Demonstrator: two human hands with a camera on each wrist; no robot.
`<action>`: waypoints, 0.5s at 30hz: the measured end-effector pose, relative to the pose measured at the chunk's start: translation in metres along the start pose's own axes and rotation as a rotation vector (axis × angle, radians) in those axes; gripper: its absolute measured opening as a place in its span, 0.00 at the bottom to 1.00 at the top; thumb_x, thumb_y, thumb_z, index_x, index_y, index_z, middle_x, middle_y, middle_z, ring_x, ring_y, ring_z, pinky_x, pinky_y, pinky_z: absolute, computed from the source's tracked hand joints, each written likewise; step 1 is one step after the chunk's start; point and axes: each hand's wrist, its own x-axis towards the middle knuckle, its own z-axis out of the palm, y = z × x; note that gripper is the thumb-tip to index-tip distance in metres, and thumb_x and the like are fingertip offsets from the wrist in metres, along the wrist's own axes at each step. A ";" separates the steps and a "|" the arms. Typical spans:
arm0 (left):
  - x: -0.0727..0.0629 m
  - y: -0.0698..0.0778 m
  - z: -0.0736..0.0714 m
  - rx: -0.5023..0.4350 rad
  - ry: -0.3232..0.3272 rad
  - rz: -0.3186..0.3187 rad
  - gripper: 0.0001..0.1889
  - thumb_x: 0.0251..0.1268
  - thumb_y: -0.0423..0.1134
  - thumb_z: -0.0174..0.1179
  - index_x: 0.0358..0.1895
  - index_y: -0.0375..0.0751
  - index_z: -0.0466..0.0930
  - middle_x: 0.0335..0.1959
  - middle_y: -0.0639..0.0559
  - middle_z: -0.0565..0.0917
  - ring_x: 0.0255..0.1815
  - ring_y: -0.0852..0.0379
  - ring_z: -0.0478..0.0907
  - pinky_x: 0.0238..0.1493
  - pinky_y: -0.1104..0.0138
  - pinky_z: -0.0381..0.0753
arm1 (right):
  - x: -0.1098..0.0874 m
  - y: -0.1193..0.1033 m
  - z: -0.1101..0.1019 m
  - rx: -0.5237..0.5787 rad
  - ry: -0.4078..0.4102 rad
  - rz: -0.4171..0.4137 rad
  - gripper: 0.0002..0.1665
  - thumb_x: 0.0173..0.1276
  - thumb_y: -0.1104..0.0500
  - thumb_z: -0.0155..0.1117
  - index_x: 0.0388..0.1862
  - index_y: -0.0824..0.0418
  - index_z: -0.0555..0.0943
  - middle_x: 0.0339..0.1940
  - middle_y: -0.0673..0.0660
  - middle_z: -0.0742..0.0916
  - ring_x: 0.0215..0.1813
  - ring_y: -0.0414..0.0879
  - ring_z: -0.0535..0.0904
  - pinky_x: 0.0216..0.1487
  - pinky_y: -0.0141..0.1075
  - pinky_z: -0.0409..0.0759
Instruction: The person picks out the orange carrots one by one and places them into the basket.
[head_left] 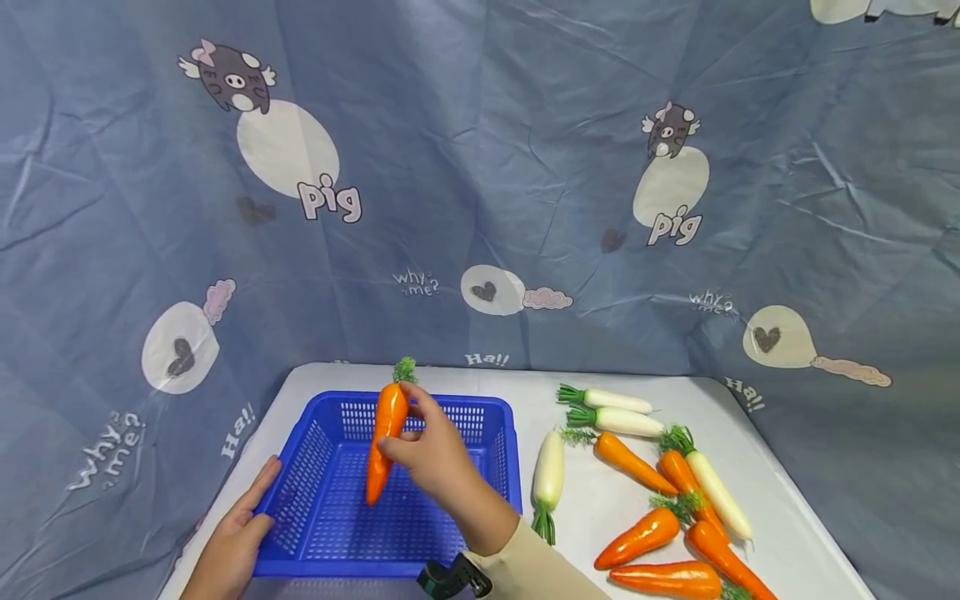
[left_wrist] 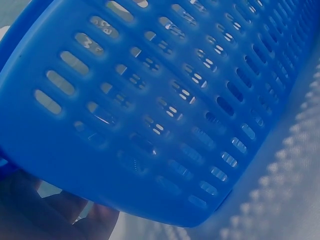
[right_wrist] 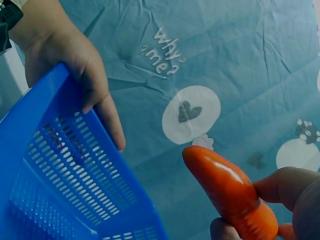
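An orange carrot [head_left: 387,425] with a green leafy top is pinched between the thumb and fingers of my right hand [head_left: 438,446]. It hangs over the blue plastic basket [head_left: 408,569], tip pointing down. The right wrist view shows the carrot [right_wrist: 227,190] close up, its leafy end out of frame. At the basket's left side, my left hand [head_left: 234,533] grips the rim, thumb on the inner side and fingers along the outside. The left wrist view is mostly the slotted basket wall [left_wrist: 165,115], with fingers [left_wrist: 55,207] at its lower left edge.
Right of the basket a white radish [head_left: 550,471] lies on the white table [head_left: 525,387]. Farther right are two white radishes [head_left: 618,421] at the back, another radish [head_left: 720,496], and several carrots [head_left: 637,537]. A blue patterned cloth [head_left: 465,167] hangs behind.
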 end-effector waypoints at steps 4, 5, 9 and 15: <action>-0.002 -0.001 -0.003 0.039 -0.003 0.004 0.38 0.68 0.18 0.36 0.84 0.29 0.47 0.87 0.41 0.39 0.69 0.94 0.42 0.65 0.93 0.40 | 0.002 0.009 0.005 -0.009 -0.005 0.016 0.48 0.62 0.65 0.76 0.80 0.44 0.69 0.67 0.57 0.81 0.41 0.44 0.86 0.43 0.39 0.87; -0.003 -0.002 -0.003 0.045 -0.006 -0.005 0.38 0.68 0.18 0.36 0.84 0.29 0.47 0.87 0.41 0.39 0.68 0.95 0.42 0.65 0.93 0.40 | 0.001 0.011 0.007 -0.008 -0.007 0.020 0.48 0.62 0.65 0.76 0.79 0.44 0.70 0.67 0.57 0.81 0.40 0.44 0.86 0.42 0.39 0.87; -0.004 -0.001 -0.004 0.062 -0.021 -0.062 0.39 0.68 0.20 0.37 0.84 0.31 0.46 0.86 0.40 0.38 0.65 0.97 0.42 0.62 0.95 0.42 | 0.001 0.023 0.012 -0.009 -0.013 0.025 0.48 0.60 0.67 0.76 0.79 0.46 0.70 0.65 0.58 0.82 0.37 0.43 0.86 0.40 0.37 0.85; 0.001 0.003 -0.003 0.059 -0.014 -0.052 0.39 0.68 0.19 0.37 0.84 0.32 0.46 0.86 0.37 0.39 0.67 0.94 0.41 0.62 0.94 0.40 | 0.004 0.027 0.015 -0.046 -0.008 0.010 0.48 0.60 0.66 0.76 0.79 0.48 0.71 0.63 0.59 0.83 0.34 0.43 0.84 0.39 0.36 0.85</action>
